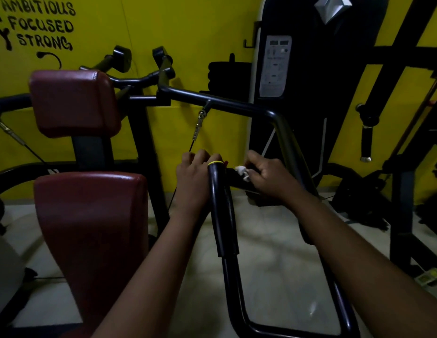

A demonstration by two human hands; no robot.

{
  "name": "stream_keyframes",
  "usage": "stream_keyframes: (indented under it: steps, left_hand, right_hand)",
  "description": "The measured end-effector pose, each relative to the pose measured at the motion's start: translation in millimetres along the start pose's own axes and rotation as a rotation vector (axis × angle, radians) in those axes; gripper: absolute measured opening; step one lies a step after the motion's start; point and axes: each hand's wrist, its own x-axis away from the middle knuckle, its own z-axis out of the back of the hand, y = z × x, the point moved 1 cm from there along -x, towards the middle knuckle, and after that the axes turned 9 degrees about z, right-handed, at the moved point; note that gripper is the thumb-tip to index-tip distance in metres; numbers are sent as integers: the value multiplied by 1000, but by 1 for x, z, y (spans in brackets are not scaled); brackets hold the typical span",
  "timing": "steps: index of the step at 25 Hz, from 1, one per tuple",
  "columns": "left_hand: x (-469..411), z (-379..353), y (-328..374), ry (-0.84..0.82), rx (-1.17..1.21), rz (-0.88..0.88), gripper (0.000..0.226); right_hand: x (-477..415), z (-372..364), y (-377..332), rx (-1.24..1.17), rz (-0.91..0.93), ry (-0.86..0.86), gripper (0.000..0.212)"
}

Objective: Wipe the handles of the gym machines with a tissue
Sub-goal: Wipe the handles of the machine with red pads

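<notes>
yellow wall (188, 32); crumpled white tissue (241, 171)

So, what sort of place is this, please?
Most likely a gym. A weight machine with red seat pads and a black padded handle fills the view, what look like weight plates are stacked by the yellow wall, and painted words read FOCUSED, STRONG.

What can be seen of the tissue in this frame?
The tissue is a small, white, crumpled wad, mostly hidden in the right hand, whose fingers pinch it. It sits against a dark horizontal bar just right of the black handle with the yellow ring. The left hand does not touch it.
</notes>
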Motion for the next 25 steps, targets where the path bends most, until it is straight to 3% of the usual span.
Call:
stream_keyframes:
  steps: [4,9,13,16,20,25]
  left_hand:
    - [2,-5,2,60,-77,19,21]
    - [1,-12,14,66,-275,-55,24]
    - [0,-10,17,54,-223,-7,19]
    - [0,-6,20,28,-225,18,19]
    - [0,-5,19,3,-160,-4,23]
    - [1,1,22,7,-156,-10,17]
  right_hand:
    - [-9,14,19,-91,-198,-206,21]
    - [-42,-5,-18,-561,-477,-404,32]
    - [-40,4,-18,-473,-598,-589,37]
    - [-45,5,-24,-374,-572,-685,34]
    - [-52,-14,-25,-523,-419,-392,20]
    - [0,4,18,-26,41,-14,10]
